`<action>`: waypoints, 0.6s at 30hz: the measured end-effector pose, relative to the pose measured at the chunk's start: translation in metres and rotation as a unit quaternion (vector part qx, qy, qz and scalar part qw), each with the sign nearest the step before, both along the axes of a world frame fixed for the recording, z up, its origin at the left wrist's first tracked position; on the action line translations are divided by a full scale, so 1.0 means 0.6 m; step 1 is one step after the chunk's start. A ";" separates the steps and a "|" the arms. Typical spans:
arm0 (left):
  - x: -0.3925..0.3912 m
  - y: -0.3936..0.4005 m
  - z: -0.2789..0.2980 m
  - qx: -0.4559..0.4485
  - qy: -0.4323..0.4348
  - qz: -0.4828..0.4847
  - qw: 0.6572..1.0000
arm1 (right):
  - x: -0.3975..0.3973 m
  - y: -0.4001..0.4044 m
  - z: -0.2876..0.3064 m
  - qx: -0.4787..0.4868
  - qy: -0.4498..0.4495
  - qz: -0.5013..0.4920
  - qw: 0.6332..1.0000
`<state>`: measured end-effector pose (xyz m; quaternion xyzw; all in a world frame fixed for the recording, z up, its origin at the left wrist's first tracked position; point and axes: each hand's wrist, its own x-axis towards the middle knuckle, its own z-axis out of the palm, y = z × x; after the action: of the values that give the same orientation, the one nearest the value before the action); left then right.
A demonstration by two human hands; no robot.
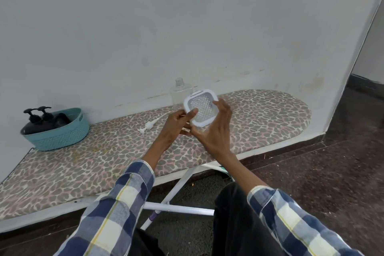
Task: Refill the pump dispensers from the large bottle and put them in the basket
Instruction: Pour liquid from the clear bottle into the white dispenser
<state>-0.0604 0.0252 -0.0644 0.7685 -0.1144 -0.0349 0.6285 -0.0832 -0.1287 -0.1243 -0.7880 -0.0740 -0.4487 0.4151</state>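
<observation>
Both hands hold a white-rimmed square funnel with a perforated clear bottom [201,108] above the board. My left hand [176,124] pinches its left rim; my right hand [216,129] cups it from below and the right. Behind it stands a clear empty bottle with no cap [178,93], against the wall. A white pump head [150,125] lies flat on the board, left of my hands. A teal basket [62,135] at the far left contains two black pump dispensers [39,118].
Everything rests on an ironing board with a leopard-print cover [104,158], pushed against a white wall. Its white metal legs [176,208] cross beneath, near my knees. Dark stone floor lies to the right, with a doorway at the far right.
</observation>
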 end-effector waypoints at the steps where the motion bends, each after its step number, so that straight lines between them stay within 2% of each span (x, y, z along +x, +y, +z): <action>1: -0.001 0.003 0.000 -0.008 -0.004 0.007 1.000 | -0.003 0.010 -0.002 -0.008 -0.003 0.017 1.000; 10: -0.026 0.139 -0.017 0.022 -0.053 0.099 0.993 | 0.000 0.073 -0.011 -0.064 0.035 0.146 0.987; 18: -0.033 0.263 -0.056 0.032 -0.093 0.198 0.975 | 0.048 0.095 0.010 0.084 0.075 0.094 0.989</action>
<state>-0.0802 0.1831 -0.0981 0.7954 -0.0168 0.1582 0.5848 -0.0544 -0.0719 -0.1183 -0.7711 -0.0781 -0.3522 0.5247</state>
